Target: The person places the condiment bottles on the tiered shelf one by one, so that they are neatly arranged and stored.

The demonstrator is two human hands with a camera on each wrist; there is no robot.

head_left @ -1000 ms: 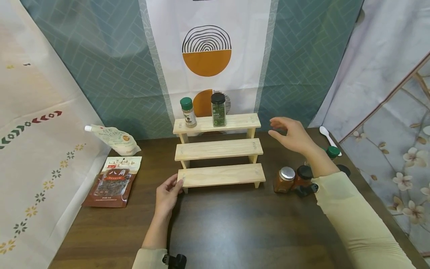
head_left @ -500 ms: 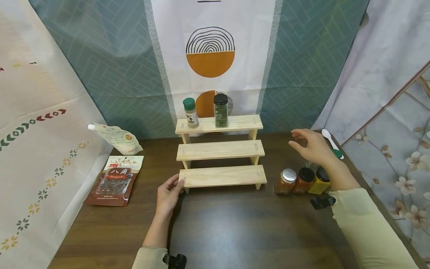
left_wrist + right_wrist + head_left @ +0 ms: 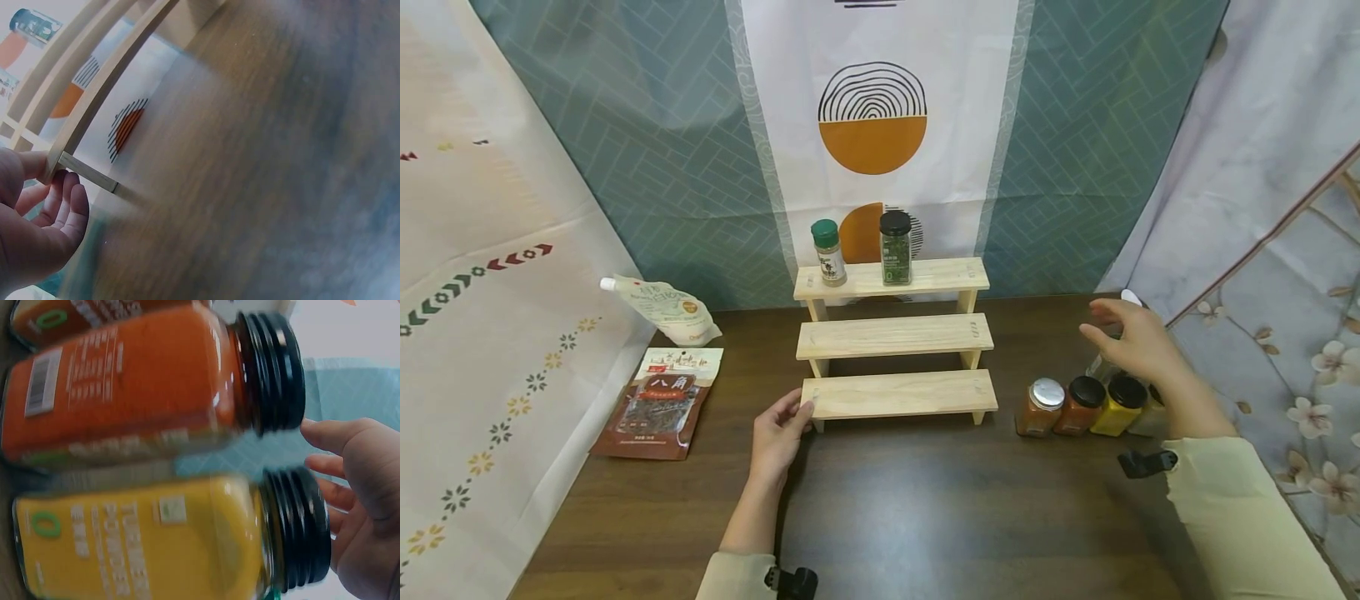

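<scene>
My left hand [image 3: 777,437] pinches the left end of the lowest step of a three-tier wooden rack [image 3: 898,393]; in the left wrist view the thumb lies above the board and the fingers curl below it. Over on the right, my right hand [image 3: 1138,337] hovers with loosely bent fingers and nothing between them. Behind it a clear glass jar [image 3: 1102,367] is partly hidden. In the right wrist view, a black-lidded jar of orange-red powder [image 3: 144,381] and a turmeric powder jar [image 3: 150,544] stand nearer the camera than the right hand's fingers.
A green-capped shaker [image 3: 830,260] and a black-lidded herb jar [image 3: 896,250] stand on the top tier. A silver-lidded jar [image 3: 1040,410] begins the row at right. To the left lie a brown spice bag [image 3: 658,408] and a white-capped pouch [image 3: 666,310]. A white spoon [image 3: 1131,297] shows behind the right hand.
My right hand has moved rightward from beside the rack to behind the row of jars, its fingers still bent loosely. The left hand keeps its hold on the lowest step.
</scene>
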